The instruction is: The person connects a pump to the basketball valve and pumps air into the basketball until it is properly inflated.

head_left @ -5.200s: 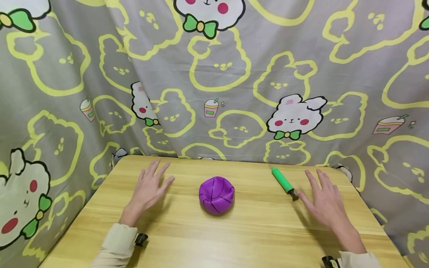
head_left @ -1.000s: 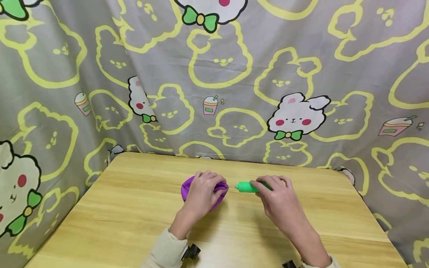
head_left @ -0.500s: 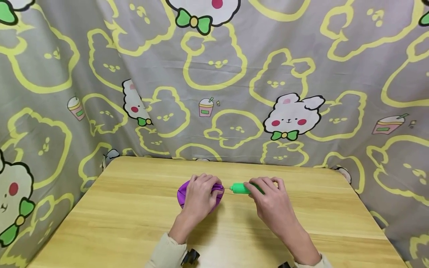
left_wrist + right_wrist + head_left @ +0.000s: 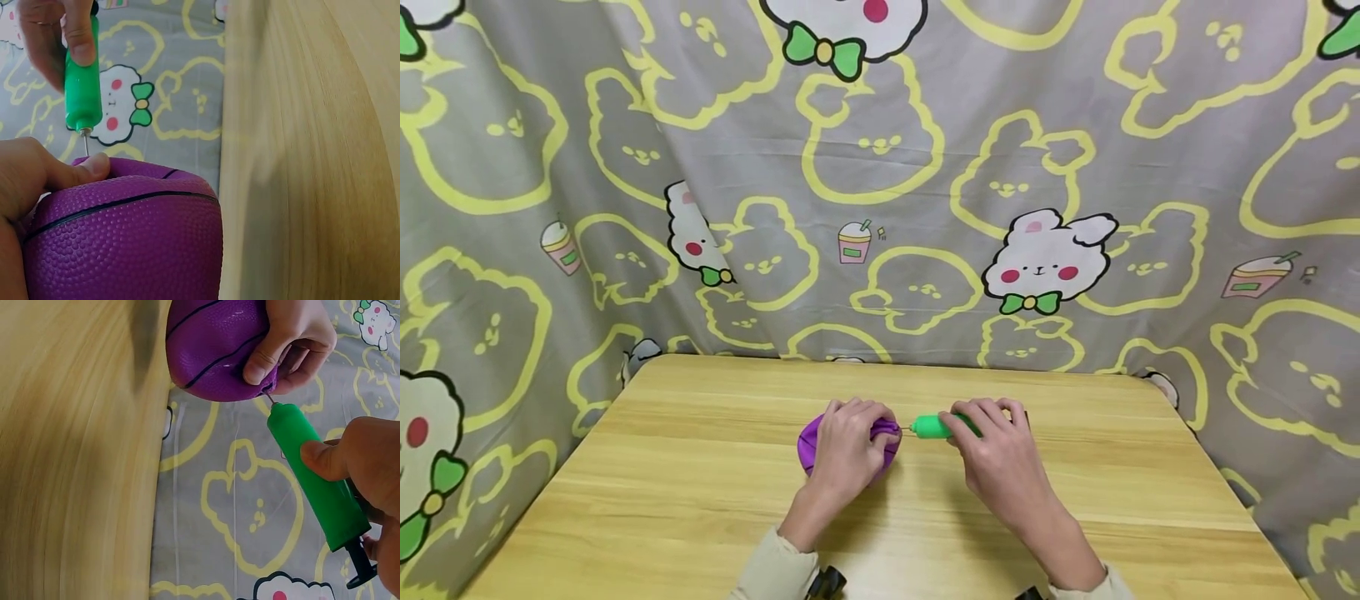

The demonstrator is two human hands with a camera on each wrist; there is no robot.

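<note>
A partly deflated purple ball (image 4: 808, 446) with black lines is in my left hand (image 4: 848, 446), whose thumb and fingers pinch a fold of its skin. My right hand (image 4: 1003, 454) grips the green barrel of a small hand pump (image 4: 931, 427), lying nearly level and pointing left at the ball. Its thin metal needle (image 4: 86, 145) reaches the pinched fold in both wrist views; how deep it goes is hidden by the thumb. In the right wrist view the pump's black handle (image 4: 361, 569) sticks out below my right hand, close against the barrel's end.
Under both hands lies a light wooden table (image 4: 700, 500). A grey curtain (image 4: 910, 208) with yellow outlines and white rabbit faces hangs behind and along the sides. Black wrist straps (image 4: 827, 582) show at the cuffs.
Earlier, ball and pump lay on the table between open hands. Now my left hand pinches the ball and my right grips the pump. Over the last second the needle has closed on the ball.
</note>
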